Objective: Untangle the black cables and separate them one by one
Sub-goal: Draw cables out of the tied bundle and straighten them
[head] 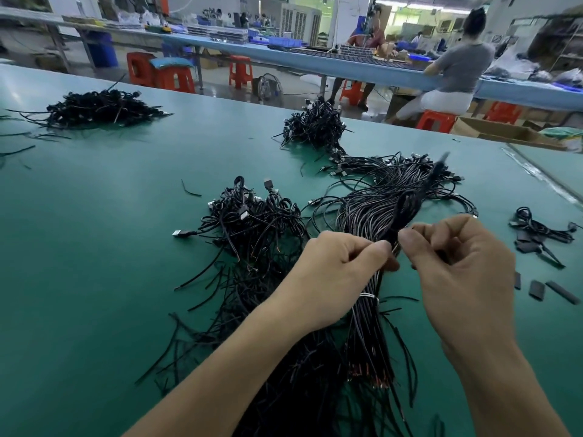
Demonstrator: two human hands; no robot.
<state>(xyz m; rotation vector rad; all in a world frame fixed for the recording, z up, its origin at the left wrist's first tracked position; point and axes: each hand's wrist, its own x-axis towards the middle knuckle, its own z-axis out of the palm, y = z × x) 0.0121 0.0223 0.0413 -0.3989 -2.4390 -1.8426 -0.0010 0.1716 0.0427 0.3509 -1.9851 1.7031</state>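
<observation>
nearest, a tied bundle of black cables (367, 335) lies on the green surface (94, 263), cut ends toward the person. just past its white tie (369, 296), the left hand (340, 272) and right hand (457, 266), close together, each pinch strands between thumb and forefinger, and a blurred cable (410, 203) rises above them. a loose tangle (252, 222) sits left, and two heaps (315, 126) (97, 108) lie farther back.
</observation>
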